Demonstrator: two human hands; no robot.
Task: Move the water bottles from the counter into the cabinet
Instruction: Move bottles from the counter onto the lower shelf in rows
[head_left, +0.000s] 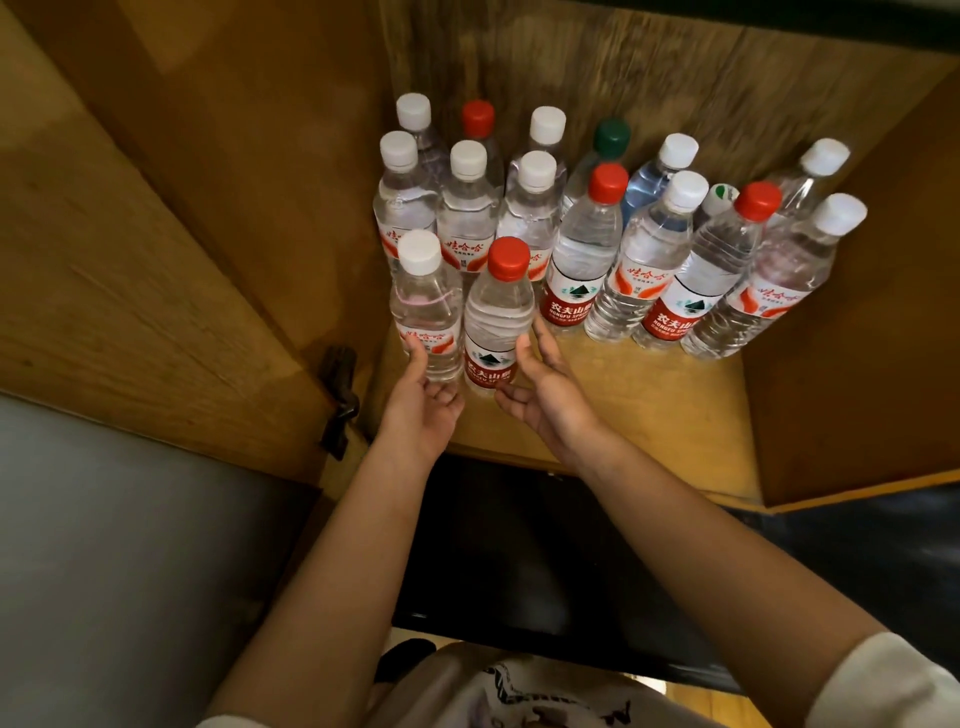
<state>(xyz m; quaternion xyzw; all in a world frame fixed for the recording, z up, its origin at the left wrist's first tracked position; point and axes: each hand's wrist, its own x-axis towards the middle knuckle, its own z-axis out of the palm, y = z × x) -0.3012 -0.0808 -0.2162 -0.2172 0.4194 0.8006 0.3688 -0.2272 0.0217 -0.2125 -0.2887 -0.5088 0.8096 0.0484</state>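
Several water bottles with white, red and green caps stand upright on the cabinet shelf (623, 374). Two stand in front of the rest: a white-capped bottle (427, 306) and, to its right, a red-capped bottle (498, 317). My left hand (423, 400) is palm up at the white-capped bottle's base. Its thumb touches the label and its fingers curl loosely below the base. My right hand (543, 387) touches the red-capped bottle's right side with thumb and forefinger, and its other fingers are relaxed. Neither hand wraps a bottle.
The cabinet door (156, 249) stands open at the left, with a metal hinge (340, 400) at its lower edge. A wooden side wall (857, 364) bounds the shelf on the right. Bare shelf lies right of my right hand. A dark recess (519, 545) sits under the shelf.
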